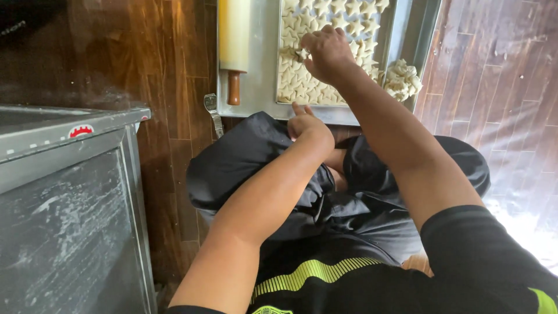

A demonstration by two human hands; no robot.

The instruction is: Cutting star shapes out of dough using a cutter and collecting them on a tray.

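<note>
On the steel table (pixel 256 87) ahead of the seated person, a sheet of rolled dough (pixel 325 58) is lying flat, already cut into many star shapes. The right hand (pixel 328 55) is reaching over the sheet, and its fingertips are pinching together on a small star-shaped cutter (pixel 301 54) that is sitting on the dough near the sheet's left side. The left hand (pixel 307 123) is resting at the near edge of the table, loosely curled with one finger raised and holding nothing visible.

A wooden rolling pin (pixel 234 40) is lying to the left of the dough, and a heap of dough scraps (pixel 402 79) is sitting at the right edge of the sheet.

The dough is probably soft, thin and light; a cut star would likely stretch or tear if it were lifted by one point, so support from beneath is advisable. The cutter appears rigid and small, so a fingertip grip on its upper rim should suit it.
</note>
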